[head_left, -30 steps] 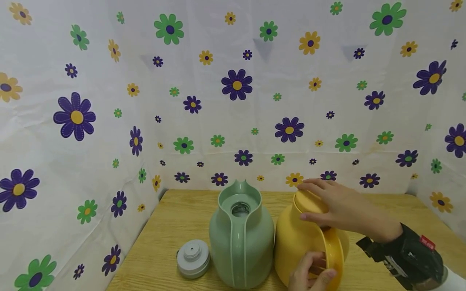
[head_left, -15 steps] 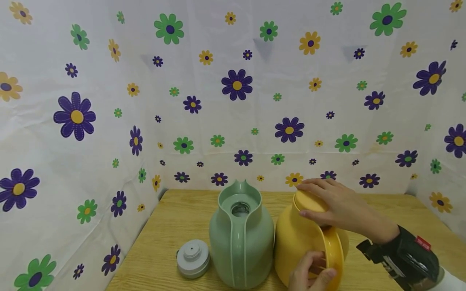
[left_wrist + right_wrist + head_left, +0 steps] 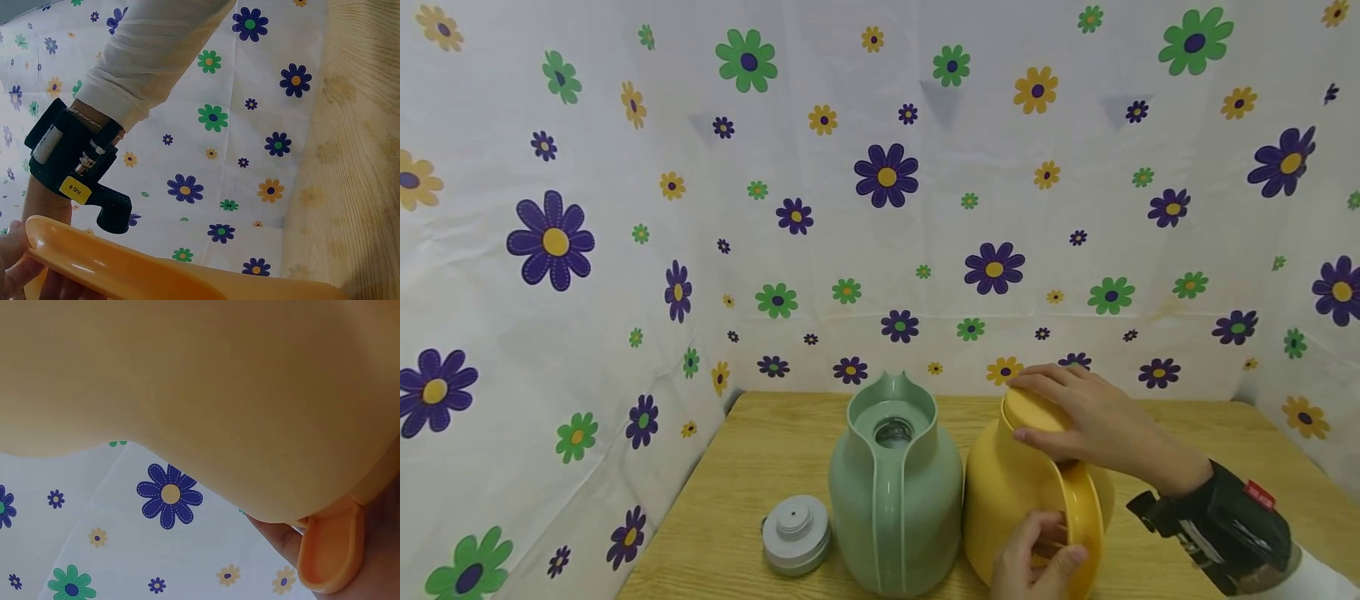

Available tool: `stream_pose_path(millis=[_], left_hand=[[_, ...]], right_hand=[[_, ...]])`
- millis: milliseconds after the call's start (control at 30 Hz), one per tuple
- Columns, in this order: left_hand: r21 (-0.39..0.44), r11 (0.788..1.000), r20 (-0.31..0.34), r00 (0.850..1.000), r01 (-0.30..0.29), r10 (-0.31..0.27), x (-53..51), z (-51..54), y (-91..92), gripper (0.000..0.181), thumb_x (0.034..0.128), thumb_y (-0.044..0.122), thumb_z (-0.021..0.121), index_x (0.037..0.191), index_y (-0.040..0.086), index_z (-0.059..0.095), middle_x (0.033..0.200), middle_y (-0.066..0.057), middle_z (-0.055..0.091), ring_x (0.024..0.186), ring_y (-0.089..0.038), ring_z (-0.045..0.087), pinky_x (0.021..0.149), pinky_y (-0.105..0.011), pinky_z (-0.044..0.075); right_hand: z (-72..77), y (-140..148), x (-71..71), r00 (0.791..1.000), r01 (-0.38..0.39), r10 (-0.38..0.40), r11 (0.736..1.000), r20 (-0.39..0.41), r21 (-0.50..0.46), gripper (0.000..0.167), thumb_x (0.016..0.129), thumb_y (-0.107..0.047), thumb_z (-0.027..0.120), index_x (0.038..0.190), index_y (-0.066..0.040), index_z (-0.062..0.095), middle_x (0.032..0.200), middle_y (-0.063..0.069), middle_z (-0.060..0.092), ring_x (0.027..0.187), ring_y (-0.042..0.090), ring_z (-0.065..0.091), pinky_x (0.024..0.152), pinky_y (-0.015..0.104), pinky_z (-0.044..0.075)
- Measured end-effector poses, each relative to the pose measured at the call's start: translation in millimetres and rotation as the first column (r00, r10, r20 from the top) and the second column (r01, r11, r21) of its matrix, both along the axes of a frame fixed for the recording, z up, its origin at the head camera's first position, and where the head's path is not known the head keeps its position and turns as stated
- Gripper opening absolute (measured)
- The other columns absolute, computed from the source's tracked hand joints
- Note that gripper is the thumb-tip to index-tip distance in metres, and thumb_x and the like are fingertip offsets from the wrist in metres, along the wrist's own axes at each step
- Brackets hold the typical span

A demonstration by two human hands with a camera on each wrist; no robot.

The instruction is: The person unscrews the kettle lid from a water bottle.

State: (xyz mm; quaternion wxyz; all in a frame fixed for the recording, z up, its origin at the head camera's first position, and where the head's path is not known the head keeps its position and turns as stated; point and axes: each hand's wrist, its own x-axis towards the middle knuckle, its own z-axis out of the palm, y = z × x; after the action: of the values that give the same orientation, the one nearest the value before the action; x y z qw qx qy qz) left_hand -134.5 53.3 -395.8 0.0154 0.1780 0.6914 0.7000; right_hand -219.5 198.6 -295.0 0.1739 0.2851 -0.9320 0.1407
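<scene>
A yellow vacuum jug (image 3: 1000, 500) stands on the table, its handle (image 3: 1084, 508) towards the near right. My left hand (image 3: 1033, 558) holds this handle low down, fingers through the loop and thumb on the near side. On top, my right hand (image 3: 1093, 421) grips the yellow lid (image 3: 1033, 410), thumb on the near edge and fingers across the far side. The jug's body (image 3: 200, 394) fills much of the right wrist view, with an orange-yellow tab (image 3: 331, 550) beside the hand. Left of the yellow jug is an uncovered green vacuum jug (image 3: 895, 500), handle facing me.
A grey round stopper (image 3: 796, 533) lies on the wooden table (image 3: 715, 500), left of the green jug. White sheeting (image 3: 820, 167) with printed flowers rises behind the table and at both sides. The two jugs stand side by side, nearly touching.
The right wrist and forearm have shifted slightly left and down, while that hand stays on the lid. The left hand keeps its hold on the handle. Both jugs and the stopper stay put.
</scene>
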Motion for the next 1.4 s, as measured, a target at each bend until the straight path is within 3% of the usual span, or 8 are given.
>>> stream_pose_path(millis=[300,500,667,767,1000,1167,1267,1400], left_hand=[[-0.011,1.000,0.012,1.000,-0.006,0.006,-1.2,0.7,0.1,0.020,0.0882,0.026,0.063,0.100,0.010,0.061,0.087,0.015,0.059,0.074,0.000,0.055,0.060,-0.019,0.047],[-0.013,1.000,-0.013,1.000,-0.011,0.011,-0.9,-0.3,0.4,0.022,0.0881,0.027,0.063,0.101,0.009,0.061,0.087,0.015,0.059,0.073,0.000,0.055,0.059,-0.019,0.047],[-0.004,1.000,-0.043,0.999,-0.015,0.015,-1.0,-2.1,0.8,0.021,0.0880,0.026,0.064,0.101,0.009,0.061,0.087,0.013,0.060,0.072,0.000,0.055,0.057,-0.018,0.047],[-0.003,1.000,-0.049,0.999,-0.015,0.015,-1.1,-2.4,0.6,0.021,0.0880,0.025,0.064,0.101,0.009,0.061,0.087,0.013,0.061,0.072,0.000,0.055,0.057,-0.018,0.047],[-0.007,1.000,-0.013,1.000,0.000,-0.001,-1.3,-1.7,0.3,0.021,0.0878,0.024,0.064,0.102,0.008,0.061,0.088,0.014,0.060,0.074,0.001,0.055,0.059,-0.019,0.046],[-0.009,1.000,0.006,1.000,0.008,-0.008,-1.4,-1.4,0.7,0.021,0.0879,0.024,0.064,0.102,0.009,0.061,0.088,0.014,0.060,0.074,0.000,0.055,0.059,-0.019,0.047],[-0.010,1.000,0.009,1.000,0.004,-0.003,-0.9,-0.9,0.7,0.021,0.0877,0.025,0.064,0.101,0.009,0.061,0.087,0.014,0.060,0.074,0.000,0.055,0.059,-0.019,0.047],[-0.003,1.000,0.022,1.000,-0.006,0.006,0.2,-0.3,1.3,0.021,0.0874,0.026,0.064,0.100,0.010,0.061,0.086,0.015,0.059,0.073,0.000,0.055,0.058,-0.019,0.046]], right_hand=[[1.0,0,-1.5,1.000,-0.001,0.001,1.000,0.001,-0.007,0.052,0.083,-0.049,0.062,0.123,-0.016,0.057,0.123,0.008,0.054,0.107,0.032,0.050,0.082,0.056,0.042],[7.9,4,-1.5,0.998,0.003,-0.004,1.000,-0.059,-0.027,0.051,0.081,-0.042,0.067,0.122,-0.015,0.057,0.121,0.010,0.055,0.104,0.033,0.051,0.076,0.051,0.046],[15.1,10,2.4,0.999,-0.020,0.012,0.989,-0.049,-0.148,0.048,0.083,-0.032,0.068,0.126,-0.015,0.054,0.124,0.010,0.052,0.100,0.031,0.051,0.070,0.046,0.048],[14.5,14,5.2,0.999,-0.026,0.018,0.958,-0.031,-0.286,0.046,0.086,-0.023,0.067,0.128,-0.013,0.051,0.121,0.011,0.052,0.094,0.027,0.052,0.067,0.042,0.049],[9.5,29,12.6,0.989,0.105,-0.025,0.804,0.143,-0.586,0.042,0.098,-0.023,0.045,0.138,-0.015,0.041,0.116,0.014,0.051,0.091,0.027,0.056,0.068,0.031,0.051],[5.0,41,15.2,0.975,0.133,0.042,0.680,0.219,-0.721,0.039,0.101,-0.033,0.030,0.137,-0.021,0.038,0.100,0.004,0.051,0.074,0.015,0.052,0.060,0.022,0.047],[2.3,45,16.0,0.957,0.117,0.155,0.566,0.245,-0.816,0.033,0.101,-0.036,0.027,0.126,-0.020,0.042,0.089,0.003,0.050,0.064,0.014,0.047,0.052,0.021,0.041],[-2.5,52,15.5,0.910,0.099,0.337,0.386,0.240,-0.917,0.031,0.102,-0.037,0.024,0.113,-0.018,0.046,0.080,0.001,0.051,0.060,0.012,0.045,0.046,0.024,0.031]])
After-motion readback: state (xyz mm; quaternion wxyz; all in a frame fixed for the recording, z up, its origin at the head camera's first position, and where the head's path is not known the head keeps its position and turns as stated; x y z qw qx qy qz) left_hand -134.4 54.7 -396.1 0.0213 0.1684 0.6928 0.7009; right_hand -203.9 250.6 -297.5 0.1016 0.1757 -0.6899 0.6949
